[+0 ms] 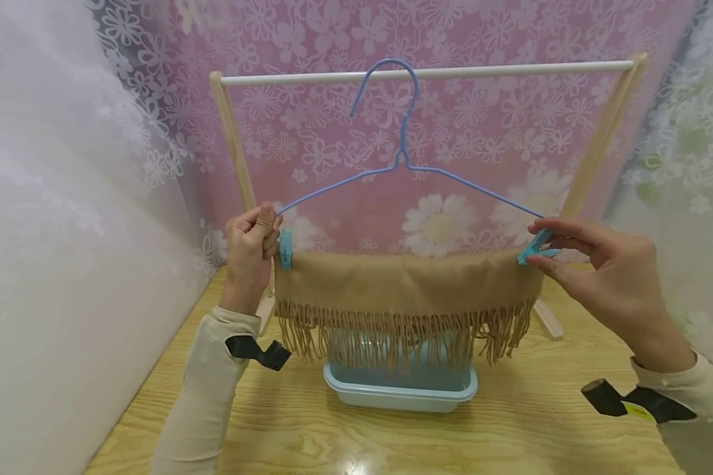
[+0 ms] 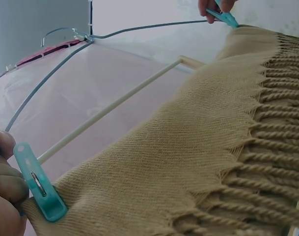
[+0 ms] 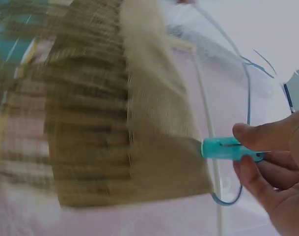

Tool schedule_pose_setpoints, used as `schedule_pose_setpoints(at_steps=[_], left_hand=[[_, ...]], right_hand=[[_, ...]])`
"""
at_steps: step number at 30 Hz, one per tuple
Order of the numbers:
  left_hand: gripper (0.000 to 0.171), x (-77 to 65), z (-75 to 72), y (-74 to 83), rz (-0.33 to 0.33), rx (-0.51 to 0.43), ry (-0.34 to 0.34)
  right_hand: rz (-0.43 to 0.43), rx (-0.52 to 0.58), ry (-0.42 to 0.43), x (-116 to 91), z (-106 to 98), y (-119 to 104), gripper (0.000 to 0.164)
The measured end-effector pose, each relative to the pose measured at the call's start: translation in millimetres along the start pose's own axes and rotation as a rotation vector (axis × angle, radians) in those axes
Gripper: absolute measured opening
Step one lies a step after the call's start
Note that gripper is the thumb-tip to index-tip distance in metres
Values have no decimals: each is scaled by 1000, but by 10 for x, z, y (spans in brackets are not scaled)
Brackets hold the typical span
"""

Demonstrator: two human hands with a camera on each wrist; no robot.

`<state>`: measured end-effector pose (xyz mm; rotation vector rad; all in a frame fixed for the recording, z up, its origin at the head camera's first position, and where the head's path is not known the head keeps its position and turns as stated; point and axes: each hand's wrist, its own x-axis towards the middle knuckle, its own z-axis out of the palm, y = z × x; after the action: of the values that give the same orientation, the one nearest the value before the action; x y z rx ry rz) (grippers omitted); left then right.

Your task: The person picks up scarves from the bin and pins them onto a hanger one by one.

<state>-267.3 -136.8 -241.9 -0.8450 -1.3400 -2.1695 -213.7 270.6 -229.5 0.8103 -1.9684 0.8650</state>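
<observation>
A tan fringed scarf (image 1: 404,284) hangs folded over the lower bar of a blue wire hanger (image 1: 481,187). My left hand (image 1: 252,247) grips the hanger's left corner with curled fingers. Right beside those fingers a turquoise clothespin (image 2: 40,182) clips the scarf's left end. Thumb and fingers of my right hand (image 1: 606,277) pinch a second turquoise clothespin (image 3: 230,149) at the scarf's upper right corner. In the right wrist view its tip meets the cloth edge. The hanger's lower bar is mostly hidden by the scarf.
Behind the hanger stands a wooden rack with a white rail (image 1: 511,70); the hanger's hook overlaps the rail in the head view. A light blue basin (image 1: 401,398) sits on the wood-grain table (image 1: 297,429) beneath the fringe. A flowered pink curtain (image 1: 333,138) hangs behind.
</observation>
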Motion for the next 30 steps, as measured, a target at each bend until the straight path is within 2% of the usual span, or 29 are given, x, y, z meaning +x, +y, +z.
schedule_pose_setpoints(at_steps=[2, 5, 6, 9, 12, 14, 17, 21, 24, 28, 30], left_hand=[[43, -2, 1, 11, -2, -4, 3], [44, -7, 5, 18, -2, 3, 13], [44, -9, 5, 17, -2, 5, 14], [46, -15, 0, 5, -4, 14, 12], [46, -23, -16, -4, -2, 13, 9], [46, -25, -25, -6, -1, 15, 10], [46, -21, -34, -5, -2, 19, 8], [44, -16, -30, 5, -1, 16, 6], [43, -15, -27, 13, 0, 11, 3], [45, -8, -23, 19, 2, 20, -2], [46, -9, -20, 21, 2, 25, 2]], right_hand=[[-110, -122, 34, 20, 25, 8, 28], [-224, -232, 48, 25, 58, 69, 54], [-242, -239, 38, 21, 65, 93, 53], [-266, -208, -27, -18, 65, 179, 52], [-241, -166, -63, -59, 53, 238, 54], [-205, -146, -44, -74, 34, 244, 47], [-160, -101, 26, -54, 1, 212, 33], [-142, -53, 67, 7, -25, 158, 33], [-143, 41, 34, 20, -36, 145, 36], [-154, 221, -41, 16, -41, 163, 22], [-150, 262, -71, 15, -36, 177, 18]])
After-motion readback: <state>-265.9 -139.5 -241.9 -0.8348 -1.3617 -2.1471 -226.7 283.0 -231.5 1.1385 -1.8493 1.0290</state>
